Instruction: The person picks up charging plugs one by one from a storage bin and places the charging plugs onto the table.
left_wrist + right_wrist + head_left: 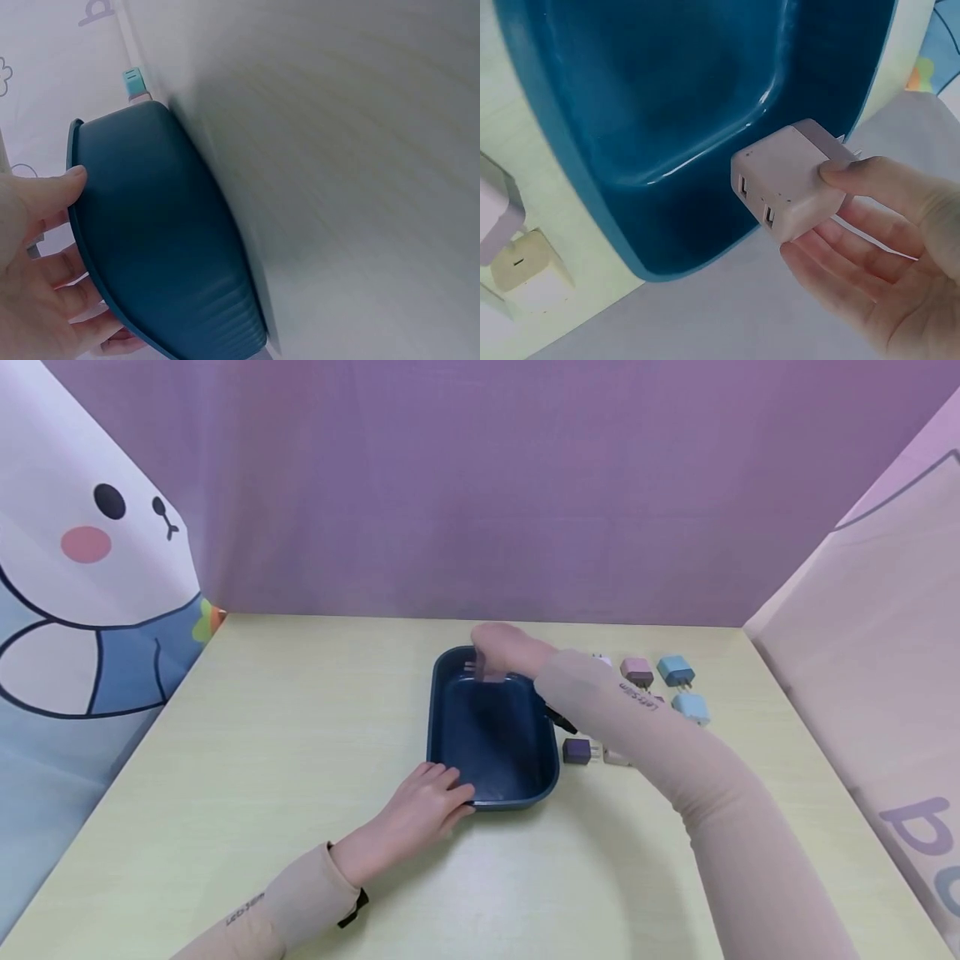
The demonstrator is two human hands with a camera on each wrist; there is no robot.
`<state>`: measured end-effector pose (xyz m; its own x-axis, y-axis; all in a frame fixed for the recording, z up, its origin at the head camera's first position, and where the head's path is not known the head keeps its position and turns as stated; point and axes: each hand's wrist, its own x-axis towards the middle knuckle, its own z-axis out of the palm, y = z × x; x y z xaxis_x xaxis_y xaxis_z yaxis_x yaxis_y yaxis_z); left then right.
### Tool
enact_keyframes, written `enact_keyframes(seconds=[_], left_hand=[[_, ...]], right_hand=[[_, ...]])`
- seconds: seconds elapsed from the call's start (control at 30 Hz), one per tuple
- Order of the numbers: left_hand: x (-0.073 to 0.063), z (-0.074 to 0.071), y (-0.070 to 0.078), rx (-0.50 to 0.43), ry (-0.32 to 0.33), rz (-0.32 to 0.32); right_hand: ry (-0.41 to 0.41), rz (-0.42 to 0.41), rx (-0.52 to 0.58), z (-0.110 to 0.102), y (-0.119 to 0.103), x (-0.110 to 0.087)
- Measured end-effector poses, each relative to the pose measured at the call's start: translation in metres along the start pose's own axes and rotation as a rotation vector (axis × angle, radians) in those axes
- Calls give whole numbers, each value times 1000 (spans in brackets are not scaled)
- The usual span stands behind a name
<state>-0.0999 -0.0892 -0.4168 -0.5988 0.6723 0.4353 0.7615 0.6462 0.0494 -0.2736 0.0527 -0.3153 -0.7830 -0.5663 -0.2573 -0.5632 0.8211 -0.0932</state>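
A dark blue plastic tray (480, 743) stands lengthwise on the table. My left hand (423, 802) holds its near left corner; the left wrist view has the thumb (69, 187) on the outside of the rim and the fingers on the other side. Over the tray's far end, my right hand (510, 647) pinches a pale pink plug-in charger (784, 176) between thumb and fingers. Two USB ports on the charger face the tray and its metal prongs point away. The visible tray floor is bare.
Right of the tray lie several chargers, including a dark purple one (577, 751), a pink-and-dark one (637, 668), a blue one (675, 669) and a light blue one (691, 707). My right forearm covers some of them. A purple cloth (480, 493) hangs behind the table.
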Motion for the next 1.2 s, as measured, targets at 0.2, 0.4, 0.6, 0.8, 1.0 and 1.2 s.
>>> enact_keyframes(seconds=[0.2, 0.4, 0.6, 0.8, 1.0, 1.2], left_hand=[[0, -2, 0, -5, -23, -5], [1, -3, -1, -8, -33, -4], [1, -3, -2, -5, -16, 11], [1, -2, -2, -5, -18, 12], [1, -3, -2, -9, -10, 14], [1, -4, -2, -7, -15, 15]], right_hand=[[17, -12, 54, -3, 6, -11], [40, -30, 84, -6, 10, -21], [59, -15, 94, -7, 14, -29], [46, 17, 133, -8, 19, -37], [68, 31, 143, -8, 23, -44], [73, 50, 177, -5, 29, -51]])
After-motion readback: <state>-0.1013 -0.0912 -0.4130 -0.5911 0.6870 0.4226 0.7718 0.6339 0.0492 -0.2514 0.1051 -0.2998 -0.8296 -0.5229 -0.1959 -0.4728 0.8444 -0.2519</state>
